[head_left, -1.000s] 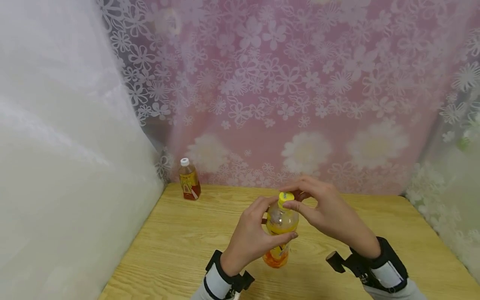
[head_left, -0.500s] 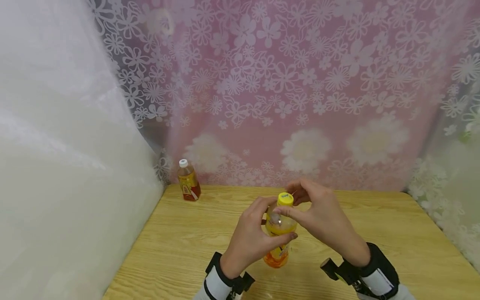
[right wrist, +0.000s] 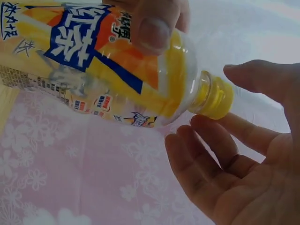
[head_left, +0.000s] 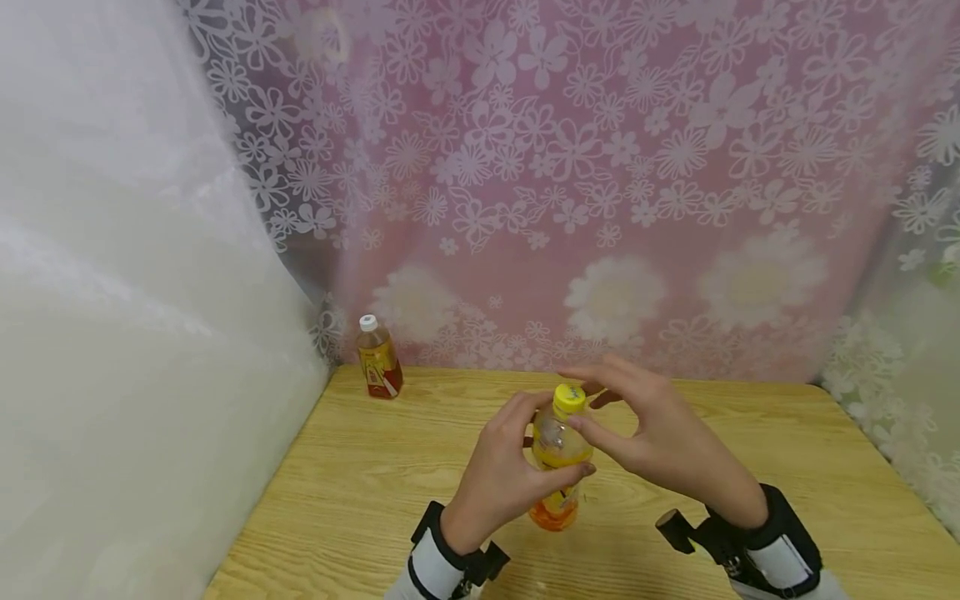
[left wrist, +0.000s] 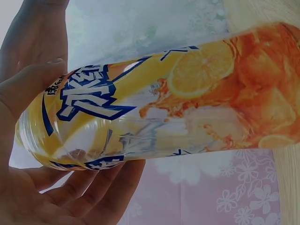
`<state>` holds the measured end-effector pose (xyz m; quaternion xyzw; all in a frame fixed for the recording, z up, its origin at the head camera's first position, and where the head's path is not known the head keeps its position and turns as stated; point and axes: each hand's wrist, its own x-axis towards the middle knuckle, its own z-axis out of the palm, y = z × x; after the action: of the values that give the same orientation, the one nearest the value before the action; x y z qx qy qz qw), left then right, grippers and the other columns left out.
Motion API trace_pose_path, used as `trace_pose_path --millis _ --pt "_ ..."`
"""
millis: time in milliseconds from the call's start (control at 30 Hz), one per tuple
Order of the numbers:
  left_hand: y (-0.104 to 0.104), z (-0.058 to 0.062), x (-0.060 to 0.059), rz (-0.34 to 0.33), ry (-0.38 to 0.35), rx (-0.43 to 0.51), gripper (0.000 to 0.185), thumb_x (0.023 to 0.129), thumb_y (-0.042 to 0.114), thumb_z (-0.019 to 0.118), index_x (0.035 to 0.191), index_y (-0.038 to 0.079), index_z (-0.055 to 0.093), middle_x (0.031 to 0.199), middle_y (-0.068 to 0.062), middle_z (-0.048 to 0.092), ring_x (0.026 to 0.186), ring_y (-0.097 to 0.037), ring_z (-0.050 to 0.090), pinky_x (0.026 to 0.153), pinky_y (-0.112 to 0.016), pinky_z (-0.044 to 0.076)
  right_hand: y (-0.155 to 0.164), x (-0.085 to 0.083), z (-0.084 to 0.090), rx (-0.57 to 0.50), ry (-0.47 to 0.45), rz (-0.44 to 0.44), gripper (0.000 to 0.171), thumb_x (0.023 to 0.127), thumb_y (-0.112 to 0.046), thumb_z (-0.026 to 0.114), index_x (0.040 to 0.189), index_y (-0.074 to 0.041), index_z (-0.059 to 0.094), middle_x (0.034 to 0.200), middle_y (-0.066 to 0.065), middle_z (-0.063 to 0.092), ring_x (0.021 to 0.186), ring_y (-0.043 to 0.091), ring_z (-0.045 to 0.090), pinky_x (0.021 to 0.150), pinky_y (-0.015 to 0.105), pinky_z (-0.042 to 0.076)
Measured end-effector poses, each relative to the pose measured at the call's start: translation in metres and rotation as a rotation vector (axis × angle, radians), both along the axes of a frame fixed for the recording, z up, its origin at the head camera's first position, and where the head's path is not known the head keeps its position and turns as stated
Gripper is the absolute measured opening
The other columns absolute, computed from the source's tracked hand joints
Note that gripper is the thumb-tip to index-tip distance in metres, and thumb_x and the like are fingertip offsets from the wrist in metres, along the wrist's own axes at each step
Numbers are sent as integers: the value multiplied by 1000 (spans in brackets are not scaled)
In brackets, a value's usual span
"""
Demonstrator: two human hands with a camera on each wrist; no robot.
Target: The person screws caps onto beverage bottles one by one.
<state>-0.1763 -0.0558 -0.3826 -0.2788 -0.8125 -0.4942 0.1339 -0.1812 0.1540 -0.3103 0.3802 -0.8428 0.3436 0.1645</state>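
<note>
An orange drink bottle (head_left: 558, 454) (left wrist: 164, 108) (right wrist: 108, 70) with a yellow cap (head_left: 569, 398) (right wrist: 216, 97) is held just above the wooden table (head_left: 750, 475), tilted a little. My left hand (head_left: 498, 479) (left wrist: 23, 197) grips its body, thumb on the near side and fingers behind. My right hand (head_left: 660, 433) (right wrist: 243, 183) hovers around the cap with fingers spread. In the right wrist view its thumb lies clear of the cap, which rests by the fingers without being pinched.
A small bottle of reddish-brown drink (head_left: 378, 362) with a white cap stands at the table's far left corner. A pink flowered curtain (head_left: 600, 167) hangs behind the table, and white cloth (head_left: 112, 292) closes the left side.
My right hand pinched the yellow cap in the earlier frames; now its fingers have loosened and spread around it. The left hand and bottle have barely moved.
</note>
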Motion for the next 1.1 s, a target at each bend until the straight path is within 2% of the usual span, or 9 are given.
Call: trace_pose_path --millis 167,433,533,633,733,800,900,1033,1100 --pt "0 0 0 20 11 -15 70 80 46 86 140 27 55 121 9 60 100 -5 62 75 -21 55 1 1 1 -1 50 -75 34 89 -13 80 117 -25 66 111 -13 64 92 5 61 77 28 56" --pt "1 -1 -3 21 15 -39 71 80 49 85 140 26 54 122 9 60 103 -4 61 75 -21 55 4 -7 2 30 63 33 53 91 -1 74 138 -22 63 131 -5 65 102 10 65 80 29 58" --pt "1 -2 -3 20 10 -44 72 80 50 84 141 27 54 123 10 59 103 -4 61 75 -22 55 4 -8 1 40 70 30 46 91 -4 76 132 -22 68 119 -9 65 96 8 64 78 28 57" --pt "2 -3 -2 19 14 -51 70 80 51 84 140 29 54 122 11 59 102 -3 60 75 -23 55 0 -7 0 35 88 -34 35 88 -12 80 121 -23 73 105 -14 62 89 7 61 76 27 55" --pt "3 -5 -2 26 45 -73 69 80 51 84 139 28 54 119 11 59 99 -2 59 75 -22 55 -6 -5 -3 45 119 -158 22 85 -24 85 101 -24 70 92 -13 56 82 8 55 70 28 51" --pt "4 -6 -2 40 76 -99 70 81 51 84 139 26 54 118 11 58 95 -1 58 74 -20 54 -9 -4 -6 74 142 -240 28 83 -34 86 94 -24 63 91 -10 55 81 8 53 68 28 48" --pt "5 -6 -1 62 119 -138 73 81 51 84 140 22 54 118 9 58 89 -2 56 73 -17 51 -9 -2 -6 98 118 -258 35 83 -39 85 104 -21 63 98 -7 58 86 10 55 69 29 49" --pt "6 -6 -1 57 119 -148 75 80 50 85 141 20 54 118 8 59 90 -2 57 72 -16 51 1 -2 -3 94 34 -97 49 89 -22 81 134 -23 62 124 -6 63 98 8 59 77 29 55" --pt "6 -5 0 47 96 -137 75 80 50 85 141 20 53 120 8 59 95 -2 60 74 -16 52 6 -2 -1 94 14 -13 53 91 -12 78 140 -23 61 129 -6 62 100 6 60 79 29 56"
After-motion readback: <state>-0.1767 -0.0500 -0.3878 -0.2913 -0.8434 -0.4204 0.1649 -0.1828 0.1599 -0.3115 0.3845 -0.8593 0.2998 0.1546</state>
